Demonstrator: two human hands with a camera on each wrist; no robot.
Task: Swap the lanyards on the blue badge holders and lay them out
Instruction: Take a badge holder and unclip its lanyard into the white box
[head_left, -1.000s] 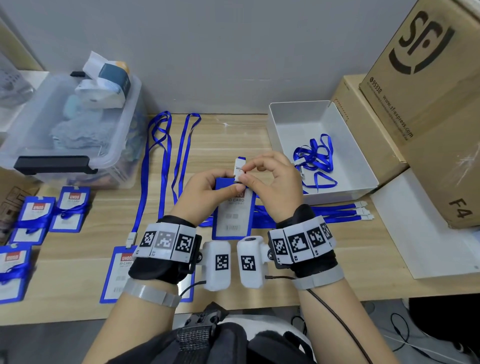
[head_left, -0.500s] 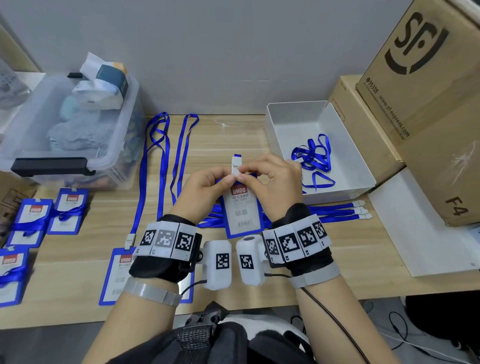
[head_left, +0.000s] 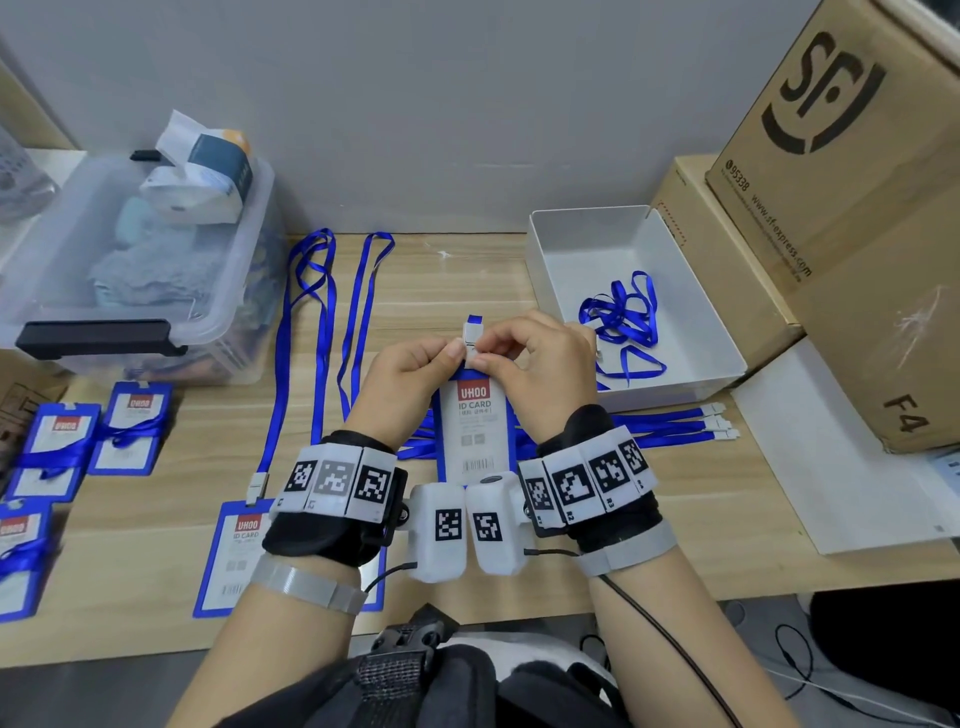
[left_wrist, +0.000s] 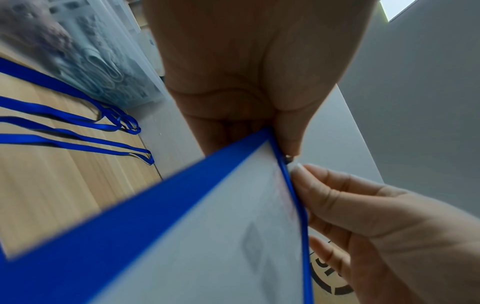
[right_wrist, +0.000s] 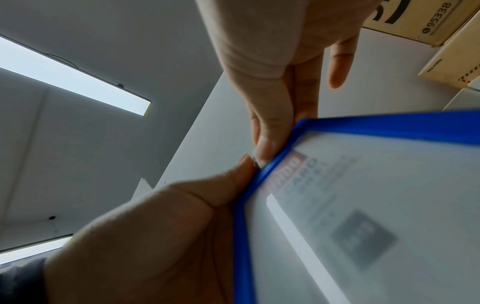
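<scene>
Badge holder (head_left: 475, 436) pinched at top between both hands (head_left: 470, 348)

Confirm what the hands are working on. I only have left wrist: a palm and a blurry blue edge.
Observer: Head view shows the right hand pinching a white clip at the top of the badge holder. The left hand holds that top edge.
Operator: Strap on the clip?
Observer: Only a short blue stub shows above it. I cannot tell where the strap runs.
Operator: Holder facing up?
Observer: Right wrist view shows the printed side, red label at the top, towards the person.
Operator: Spare lanyards?
Observer: One tangled lanyard lies in the white tray to the right.
</scene>
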